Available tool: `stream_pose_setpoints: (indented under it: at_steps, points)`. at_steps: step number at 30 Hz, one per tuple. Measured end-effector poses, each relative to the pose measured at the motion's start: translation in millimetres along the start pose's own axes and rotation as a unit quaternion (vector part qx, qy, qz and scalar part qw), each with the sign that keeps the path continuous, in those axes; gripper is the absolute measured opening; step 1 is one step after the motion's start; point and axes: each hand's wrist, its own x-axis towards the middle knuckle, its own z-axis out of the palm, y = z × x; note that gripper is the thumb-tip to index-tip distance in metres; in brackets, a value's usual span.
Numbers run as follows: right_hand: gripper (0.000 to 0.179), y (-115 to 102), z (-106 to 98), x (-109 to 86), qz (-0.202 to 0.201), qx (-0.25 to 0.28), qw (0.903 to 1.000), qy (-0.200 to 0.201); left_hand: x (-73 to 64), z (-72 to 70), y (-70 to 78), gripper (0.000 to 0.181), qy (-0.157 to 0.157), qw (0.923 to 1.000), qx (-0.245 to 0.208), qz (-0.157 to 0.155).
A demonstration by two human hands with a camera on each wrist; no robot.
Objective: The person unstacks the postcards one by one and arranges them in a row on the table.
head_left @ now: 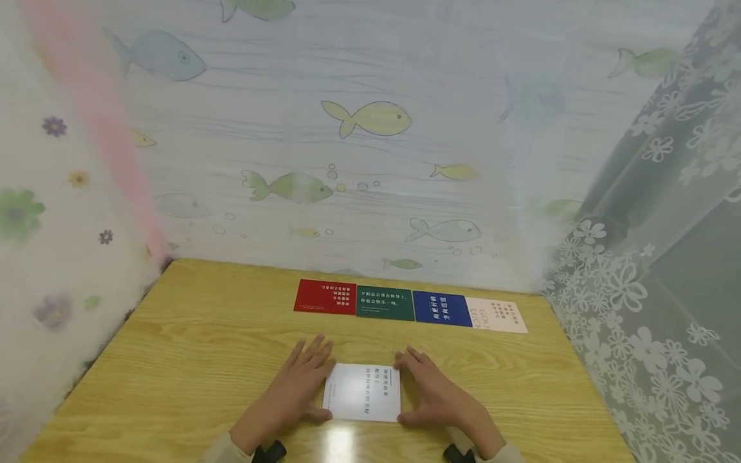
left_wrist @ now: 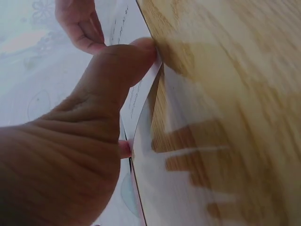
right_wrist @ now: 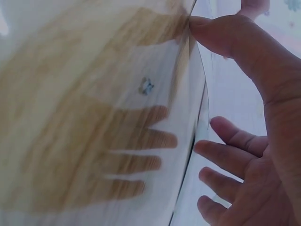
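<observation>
A white card (head_left: 350,393) printed with dark Chinese characters lies between my two hands, close over the glossy wooden table. My left hand (head_left: 294,384) holds its left side, thumb at the near corner and forefinger at the far corner, other fingers spread forward. On the opposite side my right hand (head_left: 433,390) grips the card the same way between thumb and forefinger. In the left wrist view the thumb (left_wrist: 136,52) presses the card's corner, and the edge's reflection shows beneath. The right thumb (right_wrist: 211,30) is at the near corner in the right wrist view.
Further back, a red card (head_left: 324,297), a green card (head_left: 384,303), a blue card (head_left: 442,309) and a pale pink card (head_left: 499,315) form a row. Behind the wooden table (head_left: 191,347) hangs a fish-patterned curtain (head_left: 370,148). White floral lace (head_left: 637,347) borders the right side.
</observation>
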Motion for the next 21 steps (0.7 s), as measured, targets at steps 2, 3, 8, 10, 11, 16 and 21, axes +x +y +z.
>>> stream_pose_setpoints:
  at_steps: [2,3,8,10,11,16,21]
  points:
    - [0.083,-0.4,0.7,-0.6,-0.001,-0.004,1.0,0.001,0.9,-0.9,0.5,0.091,-0.004,0.9999,0.011,0.006]
    - [0.083,-0.6,0.8,-0.9,-0.004,-0.007,1.0,0.003,1.3,-1.1,0.8,0.09,-0.005,0.9998,0.017,0.008]
    - [0.087,-1.0,0.8,-1.9,-0.002,-0.016,0.9999,-0.002,2.3,0.7,1.0,0.092,-0.005,0.9986,0.05,0.018]
    - [0.092,-1.5,0.7,-2.0,0.005,-0.019,0.9998,-0.009,2.6,2.6,0.4,0.094,-0.002,0.9977,0.065,0.019]
    - [0.096,-2.1,0.5,-1.9,0.009,-0.022,0.9996,-0.013,2.6,3.3,0.2,0.095,0.0,0.9971,0.073,0.021]
    - [0.107,-5.8,-0.2,0.3,0.015,-0.04,0.9989,-0.019,1.4,5.9,-0.4,0.096,0.007,0.9962,0.084,0.022]
    - [0.109,-8.8,0.6,3.3,0.016,-0.054,0.9982,-0.021,-0.6,4.7,-0.1,0.094,0.008,0.9966,0.08,0.019]
